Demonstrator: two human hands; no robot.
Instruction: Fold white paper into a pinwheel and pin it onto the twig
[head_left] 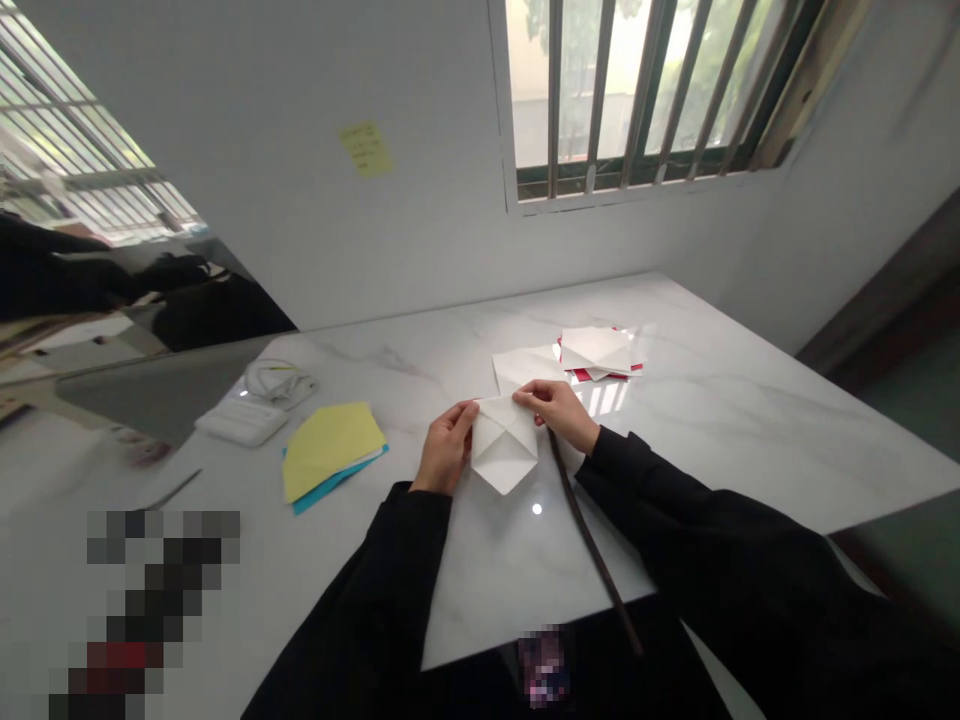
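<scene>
A white sheet folded into a pointed, creased shape (pixel 504 450) lies on the marble table, its lower tip toward me. My left hand (pixel 446 447) holds its left edge between thumb and fingers. My right hand (pixel 559 413) pinches its top right corner. Both black sleeves reach in from the bottom of the view. A thin dark strap (pixel 592 540) hangs just right of the paper, close to my right wrist.
Behind my hands lie a white sheet (pixel 521 368) and a folded white paper on red paper (pixel 596 352). To the left are yellow and blue papers (pixel 330 455), a white keypad (pixel 241 420) and a white cable (pixel 274 382). A mirror (pixel 127 280) stands at the far left.
</scene>
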